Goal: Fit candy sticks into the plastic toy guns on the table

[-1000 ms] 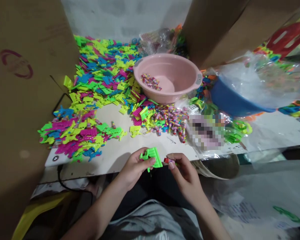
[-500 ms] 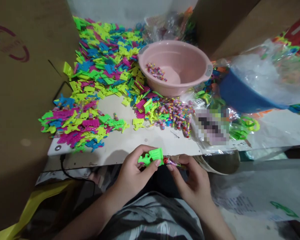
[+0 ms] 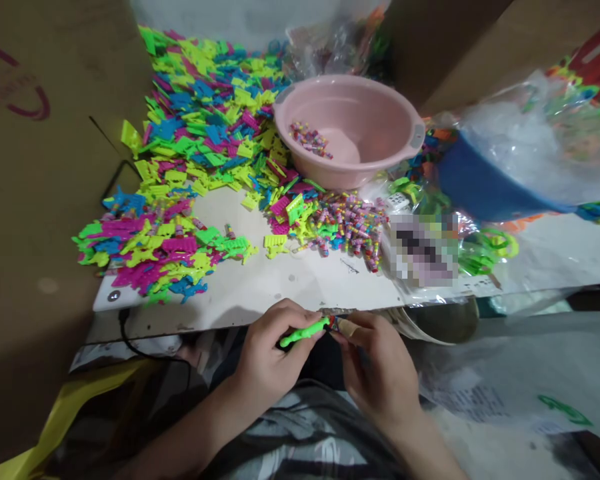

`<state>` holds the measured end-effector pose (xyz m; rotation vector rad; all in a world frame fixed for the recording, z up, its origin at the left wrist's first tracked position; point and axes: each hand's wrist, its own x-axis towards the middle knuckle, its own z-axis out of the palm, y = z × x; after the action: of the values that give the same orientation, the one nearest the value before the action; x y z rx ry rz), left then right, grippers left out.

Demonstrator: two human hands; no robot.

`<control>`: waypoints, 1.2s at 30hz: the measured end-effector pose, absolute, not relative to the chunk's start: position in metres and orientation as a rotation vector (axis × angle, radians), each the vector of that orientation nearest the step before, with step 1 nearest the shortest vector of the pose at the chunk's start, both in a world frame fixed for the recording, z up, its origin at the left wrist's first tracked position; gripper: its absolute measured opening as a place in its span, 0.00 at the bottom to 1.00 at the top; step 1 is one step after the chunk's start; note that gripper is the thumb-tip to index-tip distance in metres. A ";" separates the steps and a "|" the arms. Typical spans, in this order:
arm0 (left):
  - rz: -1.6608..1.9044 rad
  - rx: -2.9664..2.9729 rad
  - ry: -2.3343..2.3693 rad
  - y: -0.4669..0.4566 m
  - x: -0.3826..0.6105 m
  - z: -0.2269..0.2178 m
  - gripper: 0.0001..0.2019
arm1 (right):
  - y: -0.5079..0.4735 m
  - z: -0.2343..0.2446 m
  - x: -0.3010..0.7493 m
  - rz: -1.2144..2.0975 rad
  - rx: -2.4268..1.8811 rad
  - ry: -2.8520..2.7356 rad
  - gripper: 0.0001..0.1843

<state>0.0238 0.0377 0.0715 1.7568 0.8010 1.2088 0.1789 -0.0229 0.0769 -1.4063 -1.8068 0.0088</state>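
Observation:
Just off the table's front edge, my left hand pinches a bright green plastic toy piece, now seen edge-on. My right hand closes on a small tube with a colourful wrapper, mostly covered by the fingers. A tan wrap shows on a right finger. The red end of the tube meets the end of the green piece; whether it sits inside cannot be made out. Similar small wrapped tubes lie heaped on the table beyond, beside a pile of toy pieces.
A pink basin holds some tubes. Behind it spreads a large heap of coloured toy pieces. A blue basin with plastic bags stands at right. Cardboard boxes flank the white table; a bucket is under its edge.
The green toy piece has turned from its broad face to edge-on in my left hand. My right fingers have closed further over the tube. The view has shifted slightly.

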 end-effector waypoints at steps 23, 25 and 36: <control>1.003 2.369 1.485 0.124 -0.060 0.084 0.12 | 0.036 0.038 0.230 0.413 -1.552 -1.790 0.14; 1.126 2.430 1.678 0.151 -0.087 0.085 0.15 | 0.053 0.020 0.236 0.277 -1.702 -1.831 0.14; 0.844 2.372 1.948 0.173 -0.078 0.074 0.21 | 0.092 0.012 0.205 0.077 -2.011 -1.980 0.15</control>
<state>-0.0780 0.1729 0.0736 2.3723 1.9478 0.8443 0.2055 0.0919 0.0118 -2.0106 -1.9803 0.0772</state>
